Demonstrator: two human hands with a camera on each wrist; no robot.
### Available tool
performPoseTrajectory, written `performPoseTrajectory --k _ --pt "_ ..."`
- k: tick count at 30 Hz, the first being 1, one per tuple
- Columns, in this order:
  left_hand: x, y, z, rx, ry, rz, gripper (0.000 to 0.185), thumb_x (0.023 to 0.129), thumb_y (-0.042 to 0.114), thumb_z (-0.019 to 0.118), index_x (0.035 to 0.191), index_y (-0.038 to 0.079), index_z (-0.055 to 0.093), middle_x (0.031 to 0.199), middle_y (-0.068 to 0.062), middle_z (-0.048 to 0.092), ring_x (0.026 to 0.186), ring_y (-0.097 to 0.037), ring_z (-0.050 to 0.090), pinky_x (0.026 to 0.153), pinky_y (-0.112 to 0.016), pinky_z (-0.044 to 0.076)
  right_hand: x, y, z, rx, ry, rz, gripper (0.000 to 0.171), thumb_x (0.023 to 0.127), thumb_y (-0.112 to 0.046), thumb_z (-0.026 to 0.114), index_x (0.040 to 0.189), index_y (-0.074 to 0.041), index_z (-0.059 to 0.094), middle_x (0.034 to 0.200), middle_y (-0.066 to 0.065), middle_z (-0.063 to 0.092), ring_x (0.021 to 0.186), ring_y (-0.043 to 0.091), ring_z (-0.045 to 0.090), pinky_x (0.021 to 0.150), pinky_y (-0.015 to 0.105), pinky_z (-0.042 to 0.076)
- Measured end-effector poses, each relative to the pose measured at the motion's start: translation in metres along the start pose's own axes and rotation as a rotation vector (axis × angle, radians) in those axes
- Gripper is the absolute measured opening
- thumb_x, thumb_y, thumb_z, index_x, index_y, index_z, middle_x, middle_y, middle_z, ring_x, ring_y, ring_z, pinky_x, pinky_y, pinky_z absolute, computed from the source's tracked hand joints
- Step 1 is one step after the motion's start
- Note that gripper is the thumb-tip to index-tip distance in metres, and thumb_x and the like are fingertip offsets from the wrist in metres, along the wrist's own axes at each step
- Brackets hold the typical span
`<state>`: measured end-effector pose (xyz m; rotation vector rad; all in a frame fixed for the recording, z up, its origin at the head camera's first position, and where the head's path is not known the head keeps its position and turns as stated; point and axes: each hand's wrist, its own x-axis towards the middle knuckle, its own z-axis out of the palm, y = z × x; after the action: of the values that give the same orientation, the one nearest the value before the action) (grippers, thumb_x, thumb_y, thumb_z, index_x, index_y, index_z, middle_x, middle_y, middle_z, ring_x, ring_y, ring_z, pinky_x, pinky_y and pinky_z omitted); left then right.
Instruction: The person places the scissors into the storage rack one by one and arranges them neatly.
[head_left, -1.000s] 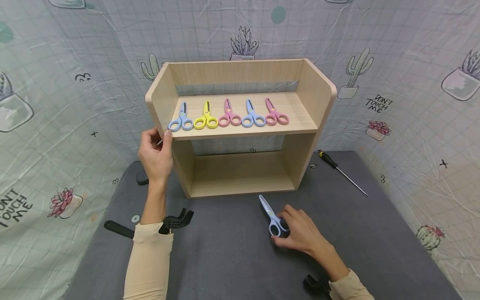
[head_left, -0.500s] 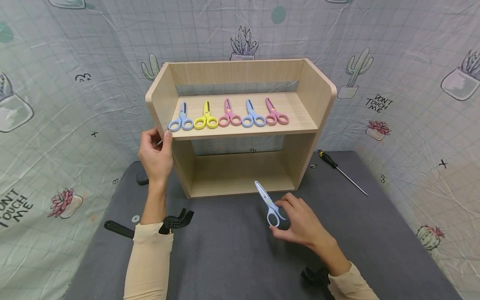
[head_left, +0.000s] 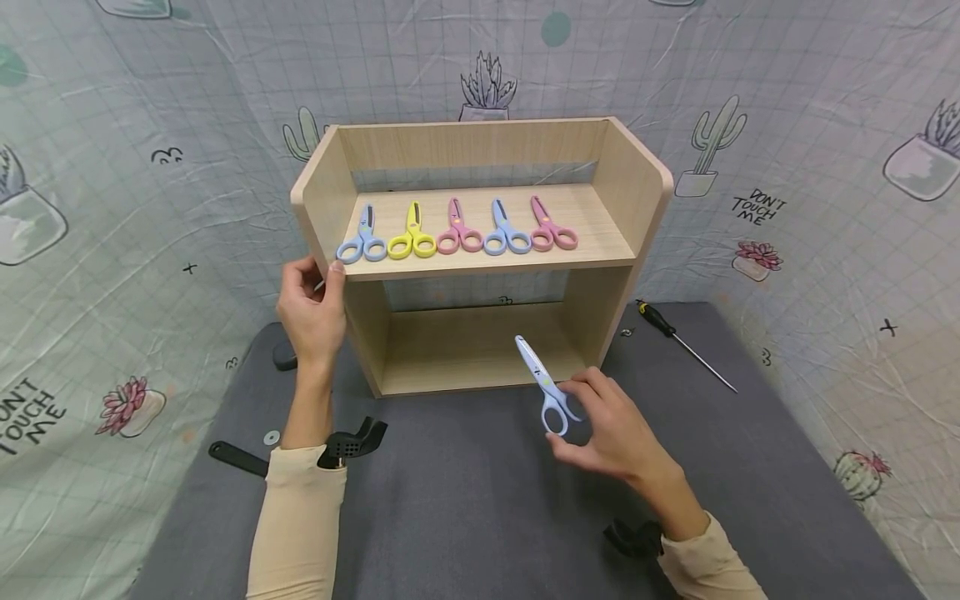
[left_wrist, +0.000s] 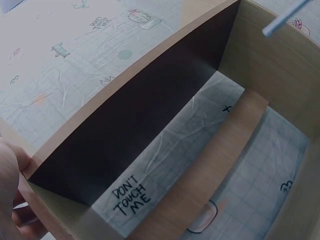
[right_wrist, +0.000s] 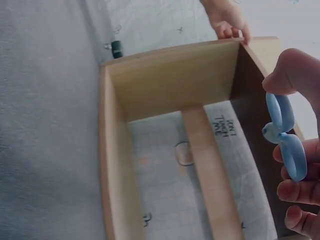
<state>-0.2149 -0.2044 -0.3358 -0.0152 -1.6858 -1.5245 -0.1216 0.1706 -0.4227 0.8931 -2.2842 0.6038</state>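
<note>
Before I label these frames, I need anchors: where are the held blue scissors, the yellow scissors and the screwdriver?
held blue scissors (head_left: pixel 545 386), head view, at the pivot.
yellow scissors (head_left: pixel 412 236), head view, just above its handle loops.
screwdriver (head_left: pixel 654 317), head view, on its black handle.

Blades of the blue scissors (right_wrist: pixel 285 137) beyond the right wrist view's edge; screwdriver (head_left: pixel 684 343) tip too fine to tell.

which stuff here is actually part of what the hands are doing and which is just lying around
In use:
- blue scissors, pinched by the right hand
- wooden shelf, its side panel held by the left hand
- five scissors in a row on the upper board

Lying about:
- screwdriver
- washer
- black handle
</note>
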Motion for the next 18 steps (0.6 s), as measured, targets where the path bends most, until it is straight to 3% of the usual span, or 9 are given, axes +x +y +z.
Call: performPoseTrajectory --k 11,18 --pt "0.0 0.001 0.0 -0.001 -0.004 0.003 0.033 0.093 0.017 0.068 0.116 -0.006 0.061 0.104 -0.005 0.066 0.098 -0.01 0.068 0.091 -0.028 0.057 0.024 0.007 -0.023 0.006 0.121 -0.03 0.06 0.082 -0.051 0.066 0.109 0.003 0.066 0.101 0.012 0.057 0.081 0.019 0.052 0.069 0.033 0.045" --pt "-0.001 0.0 0.0 -0.005 -0.005 0.005 0.034 0.093 0.017 0.068 0.117 -0.007 0.061 0.104 -0.005 0.066 0.098 -0.01 0.068 0.092 -0.028 0.057 0.044 0.017 -0.039 -0.007 0.176 -0.002 0.058 0.075 -0.04 0.073 0.11 0.006 0.066 0.102 0.016 0.057 0.083 0.021 0.053 0.071 0.032 0.044"
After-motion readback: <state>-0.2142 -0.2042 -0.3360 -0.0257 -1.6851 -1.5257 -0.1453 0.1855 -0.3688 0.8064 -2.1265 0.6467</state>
